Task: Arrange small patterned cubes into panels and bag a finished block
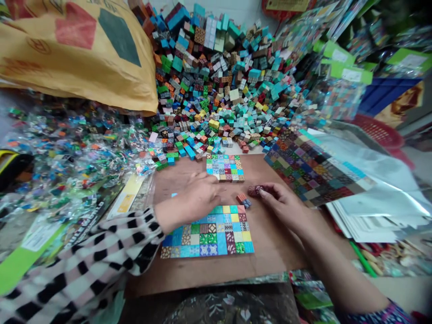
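Note:
My right hand point(281, 200) pinches a dark red patterned block point(255, 190) between thumb and fingers, just above the brown board point(270, 234). Beside it lie a few small loose blocks point(243, 200), orange-red and blue-grey. My left hand point(204, 193) reaches over the board, palm down, its fingers extended and slightly blurred; nothing shows in them. Under its wrist lies a flat rectangle of square patterned blocks point(216, 234), partly hidden by the hand and sleeve. Just beyond the fingertips sits a smaller group of blocks point(225, 168) set in rows.
A big heap of coloured blocks point(216, 85) rises behind the board. Small plastic packets point(84, 153) cover the left side, below a yellow bag point(81, 58). At the right lie a bagged sheet of patterned squares point(310, 171), white papers point(357, 225) and a red basket point(381, 130).

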Demonstrator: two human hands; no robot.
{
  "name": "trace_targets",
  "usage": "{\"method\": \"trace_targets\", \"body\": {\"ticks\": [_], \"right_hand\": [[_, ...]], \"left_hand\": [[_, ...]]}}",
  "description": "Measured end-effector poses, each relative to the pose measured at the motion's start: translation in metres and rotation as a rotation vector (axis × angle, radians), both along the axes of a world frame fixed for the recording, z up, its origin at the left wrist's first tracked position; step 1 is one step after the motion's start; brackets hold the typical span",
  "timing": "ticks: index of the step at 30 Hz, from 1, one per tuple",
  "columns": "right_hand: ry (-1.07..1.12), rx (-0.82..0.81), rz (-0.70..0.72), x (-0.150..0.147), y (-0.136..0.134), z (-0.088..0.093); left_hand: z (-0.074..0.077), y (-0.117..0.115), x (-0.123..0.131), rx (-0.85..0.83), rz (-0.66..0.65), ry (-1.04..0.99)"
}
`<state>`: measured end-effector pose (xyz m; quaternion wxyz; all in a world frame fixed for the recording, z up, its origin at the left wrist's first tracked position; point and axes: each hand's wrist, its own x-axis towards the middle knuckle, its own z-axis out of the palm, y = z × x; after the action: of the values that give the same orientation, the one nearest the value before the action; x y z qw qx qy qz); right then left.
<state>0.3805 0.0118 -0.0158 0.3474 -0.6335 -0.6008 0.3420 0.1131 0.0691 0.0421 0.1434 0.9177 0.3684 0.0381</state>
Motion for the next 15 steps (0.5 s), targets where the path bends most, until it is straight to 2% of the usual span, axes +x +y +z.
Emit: {"method": "trace_targets", "body": {"ticks": [4,9,12,15], "right_hand": [[-0.250,0.039,-0.007,0.005,-0.014,0.004],[-0.247,0.129,0.102,-0.005,-0.012,-0.004],[-0.239,0.167,0.144,-0.014,-0.005,-0.006],[-0.238,0.172,0.155,-0.016,-0.001,-0.002]], "left_hand": [[-0.006,0.007,0.026,-0.001,-0.063,-0.010],[-0.013,0.011,0.046,-0.031,-0.071,0.111],[-0.011,0.010,0.046,-0.014,-0.075,0.124],[-0.005,0.013,0.028,0.013,-0.042,0.031]]}}
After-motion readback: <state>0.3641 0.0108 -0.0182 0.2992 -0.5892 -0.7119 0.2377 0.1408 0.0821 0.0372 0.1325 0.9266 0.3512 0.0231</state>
